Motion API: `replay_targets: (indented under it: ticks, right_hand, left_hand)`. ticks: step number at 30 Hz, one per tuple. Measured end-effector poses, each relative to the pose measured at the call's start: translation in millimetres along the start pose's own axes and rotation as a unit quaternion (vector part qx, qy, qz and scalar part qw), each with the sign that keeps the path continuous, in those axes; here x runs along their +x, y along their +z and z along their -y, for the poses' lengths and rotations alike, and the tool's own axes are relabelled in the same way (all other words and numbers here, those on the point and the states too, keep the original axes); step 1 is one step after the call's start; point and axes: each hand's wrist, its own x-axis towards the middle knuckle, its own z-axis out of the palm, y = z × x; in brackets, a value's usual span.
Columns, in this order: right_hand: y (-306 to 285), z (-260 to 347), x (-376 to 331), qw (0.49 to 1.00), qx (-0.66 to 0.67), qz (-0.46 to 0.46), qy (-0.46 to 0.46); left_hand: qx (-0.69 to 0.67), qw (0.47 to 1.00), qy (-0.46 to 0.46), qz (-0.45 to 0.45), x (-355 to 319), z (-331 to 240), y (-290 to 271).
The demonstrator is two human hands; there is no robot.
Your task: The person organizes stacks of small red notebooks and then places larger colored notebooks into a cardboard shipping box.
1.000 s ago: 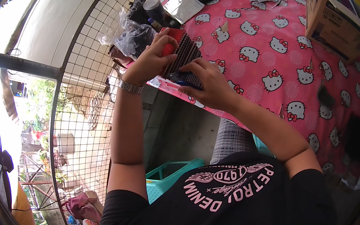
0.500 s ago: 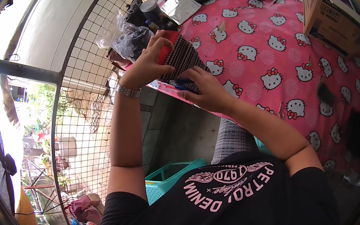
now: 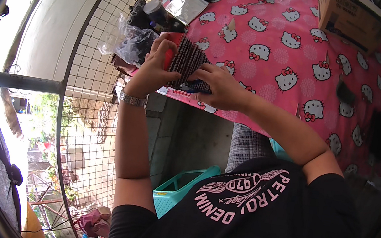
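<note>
The dark, striped, flat piece (image 3: 189, 56) with a red panel (image 3: 176, 39) lies at the near left edge of the pink cat-print tablecloth (image 3: 277, 44), its long axis running far left to near right. The left hand (image 3: 154, 68) arches along its left side, thumb and fingertips apart; how firmly it grips cannot be told. At its near right end, the right hand (image 3: 223, 87) closes around a dark blue object (image 3: 198, 87).
</note>
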Motion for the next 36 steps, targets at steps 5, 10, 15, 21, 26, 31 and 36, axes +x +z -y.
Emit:
replay_targets:
  ticks: [5,10,15,21,26,31,36]
  right_hand:
    - [-16.4,18.1,14.6,0.846,0.266,0.287,0.362]
    - [-2.8,1.6,-8.5,0.999,0.007,0.030,0.031]
    - [-10.1,1.8,2.9,0.945,0.163,0.189,0.212]
    - [2.0,-1.1,-6.7,0.923,0.254,0.174,0.233]
    - [5.0,-10.5,-11.1,0.980,0.094,0.127,0.122]
    - [-13.3,8.0,9.6,0.812,0.295,0.319,0.389]
    - [1.5,-8.3,-14.7,0.988,0.028,0.116,0.097]
  left_hand:
    - [0.000,1.000,0.010,-0.004,-3.2,11.2,2.2]
    - [0.044,0.999,0.010,-0.006,-0.9,0.9,3.1]
    - [0.084,0.996,0.015,-0.011,-1.3,5.9,7.8]
    - [0.094,0.995,0.022,-0.016,-0.6,8.0,8.7]
    - [0.110,0.993,0.026,-0.031,-0.5,-0.8,14.4]
    - [0.126,0.991,0.020,-0.033,-3.3,0.0,14.3]
    - [0.108,0.993,0.030,-0.041,-1.4,10.1,15.4]
